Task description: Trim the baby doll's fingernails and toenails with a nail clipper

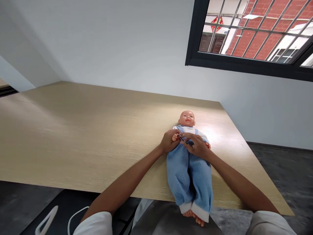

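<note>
A baby doll [189, 166] in blue fleece overalls and a white shirt lies on its back, head away from me, feet past the table's front edge. My left hand [169, 141] is closed around the doll's small hand [175, 137] on the left side. Between the fingers of my right hand [195, 143] is a small metal nail clipper [182, 137], its tip at the fingers of that doll hand. The doll's other hand [207, 145] rests beside my right wrist. My fingers hide part of the clipper and of the doll's chest.
The pale wooden table [97, 137] stretches far to the left, and its right edge runs close by the doll. A white wall [122, 49] and a barred window [254, 32] stand behind it. A dark chair [63, 212] is at the lower left.
</note>
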The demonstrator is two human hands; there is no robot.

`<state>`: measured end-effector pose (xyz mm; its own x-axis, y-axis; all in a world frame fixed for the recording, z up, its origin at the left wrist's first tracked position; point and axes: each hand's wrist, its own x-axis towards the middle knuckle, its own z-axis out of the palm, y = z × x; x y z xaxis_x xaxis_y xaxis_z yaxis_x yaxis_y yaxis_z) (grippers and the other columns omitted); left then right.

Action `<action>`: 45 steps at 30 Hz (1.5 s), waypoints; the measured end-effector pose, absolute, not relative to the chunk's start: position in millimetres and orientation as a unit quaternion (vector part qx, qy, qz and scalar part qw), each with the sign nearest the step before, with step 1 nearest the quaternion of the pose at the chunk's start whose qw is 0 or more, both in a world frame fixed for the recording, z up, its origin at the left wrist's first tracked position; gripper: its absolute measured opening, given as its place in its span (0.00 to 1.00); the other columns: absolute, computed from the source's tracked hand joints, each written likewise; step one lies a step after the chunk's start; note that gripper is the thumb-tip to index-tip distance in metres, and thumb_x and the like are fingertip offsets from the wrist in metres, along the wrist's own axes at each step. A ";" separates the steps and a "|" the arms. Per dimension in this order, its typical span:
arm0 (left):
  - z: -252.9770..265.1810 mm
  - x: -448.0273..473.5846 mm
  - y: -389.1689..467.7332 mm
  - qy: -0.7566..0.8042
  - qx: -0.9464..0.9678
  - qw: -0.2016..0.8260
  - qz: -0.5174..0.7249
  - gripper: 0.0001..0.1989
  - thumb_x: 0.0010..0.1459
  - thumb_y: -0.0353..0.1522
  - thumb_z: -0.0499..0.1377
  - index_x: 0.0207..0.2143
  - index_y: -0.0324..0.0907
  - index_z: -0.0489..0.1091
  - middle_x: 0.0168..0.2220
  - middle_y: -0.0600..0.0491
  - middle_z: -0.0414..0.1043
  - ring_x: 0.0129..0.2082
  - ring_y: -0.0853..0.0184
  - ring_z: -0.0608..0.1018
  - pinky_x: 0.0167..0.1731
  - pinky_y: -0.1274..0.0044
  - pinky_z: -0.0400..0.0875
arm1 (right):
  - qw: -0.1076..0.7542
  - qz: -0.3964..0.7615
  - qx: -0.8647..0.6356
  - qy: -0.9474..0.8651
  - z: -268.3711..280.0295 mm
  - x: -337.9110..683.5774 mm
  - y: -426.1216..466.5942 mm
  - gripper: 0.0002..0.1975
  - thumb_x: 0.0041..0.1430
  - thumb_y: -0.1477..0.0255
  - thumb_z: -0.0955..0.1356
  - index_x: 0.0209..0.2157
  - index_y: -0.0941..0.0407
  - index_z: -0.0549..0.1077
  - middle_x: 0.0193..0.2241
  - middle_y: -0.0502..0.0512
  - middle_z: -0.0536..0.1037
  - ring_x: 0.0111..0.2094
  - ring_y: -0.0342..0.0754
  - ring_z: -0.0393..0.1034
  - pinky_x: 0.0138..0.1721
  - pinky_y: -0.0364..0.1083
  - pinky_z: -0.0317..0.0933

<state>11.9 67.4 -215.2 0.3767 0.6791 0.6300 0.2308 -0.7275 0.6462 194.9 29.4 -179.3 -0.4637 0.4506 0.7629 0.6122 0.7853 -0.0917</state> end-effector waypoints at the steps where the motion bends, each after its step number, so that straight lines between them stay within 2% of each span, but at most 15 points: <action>1: -215.3 11.8 67.7 0.284 0.797 0.233 0.480 0.14 0.59 0.41 0.54 0.35 0.39 0.69 0.35 0.50 0.74 0.35 0.65 0.74 0.38 0.74 0.66 | 0.410 -0.106 -0.310 -0.851 -179.0 195.6 29.5 0.16 0.57 0.67 0.66 0.46 0.57 0.70 0.43 0.46 0.74 0.36 0.20 0.68 0.42 0.25 0.66; 7: -217.6 11.5 68.9 0.282 0.797 0.233 0.480 0.13 0.59 0.41 0.54 0.36 0.39 0.68 0.34 0.50 0.73 0.34 0.65 0.73 0.37 0.74 0.65 | 0.387 -0.121 -0.312 -0.859 -171.5 196.3 28.7 0.17 0.57 0.67 0.66 0.47 0.59 0.68 0.43 0.47 0.74 0.35 0.21 0.69 0.39 0.26 0.66; 12: -217.9 11.8 68.5 0.279 0.796 0.232 0.483 0.14 0.60 0.41 0.54 0.36 0.39 0.68 0.34 0.50 0.73 0.34 0.66 0.73 0.37 0.74 0.65 | 0.379 -0.183 -0.283 -0.862 -165.6 194.2 28.6 0.14 0.56 0.69 0.66 0.44 0.58 0.70 0.45 0.47 0.74 0.46 0.24 0.70 0.45 0.27 0.68; 18: -217.2 11.7 69.4 0.275 0.797 0.227 0.487 0.14 0.59 0.41 0.55 0.33 0.39 0.67 0.31 0.51 0.72 0.31 0.67 0.71 0.34 0.75 0.64 | 0.356 -0.213 -0.284 -0.864 -163.7 193.0 29.0 0.18 0.55 0.65 0.67 0.46 0.58 0.69 0.47 0.46 0.73 0.47 0.25 0.69 0.44 0.29 0.68; 23: -216.3 12.0 69.0 0.284 0.795 0.229 0.484 0.15 0.60 0.43 0.54 0.35 0.39 0.68 0.34 0.50 0.73 0.34 0.66 0.73 0.37 0.74 0.65 | 0.343 -0.259 -0.244 -0.869 -159.9 192.0 28.1 0.12 0.56 0.70 0.65 0.42 0.58 0.70 0.49 0.45 0.71 0.49 0.27 0.68 0.45 0.30 0.68; 31: -214.1 12.1 66.6 0.291 0.797 0.226 0.478 0.14 0.60 0.41 0.53 0.36 0.40 0.69 0.35 0.50 0.74 0.35 0.65 0.74 0.38 0.73 0.66 | 0.395 -0.211 -0.266 -0.854 -166.5 196.6 25.5 0.18 0.54 0.66 0.68 0.45 0.59 0.66 0.47 0.48 0.72 0.51 0.26 0.68 0.46 0.29 0.68; 41: -214.6 12.6 66.6 0.282 0.796 0.231 0.484 0.11 0.58 0.39 0.55 0.35 0.40 0.69 0.36 0.50 0.75 0.37 0.64 0.75 0.41 0.73 0.67 | 0.389 -0.204 -0.255 -0.861 -165.8 196.2 25.1 0.18 0.53 0.66 0.69 0.43 0.59 0.67 0.46 0.49 0.73 0.51 0.25 0.68 0.48 0.29 0.68; 45: -214.6 12.0 67.4 0.279 0.799 0.230 0.481 0.12 0.58 0.39 0.55 0.35 0.40 0.69 0.35 0.51 0.74 0.36 0.65 0.75 0.40 0.73 0.66 | 0.381 -0.198 -0.251 -0.867 -169.0 198.3 26.2 0.18 0.54 0.65 0.68 0.46 0.57 0.67 0.48 0.49 0.72 0.53 0.25 0.68 0.48 0.29 0.68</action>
<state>12.0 67.4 -214.6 0.3813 0.6671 0.6400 0.2242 -0.7383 0.6361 198.3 26.2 -169.0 -0.5832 0.2840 0.7611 0.5866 0.7954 0.1527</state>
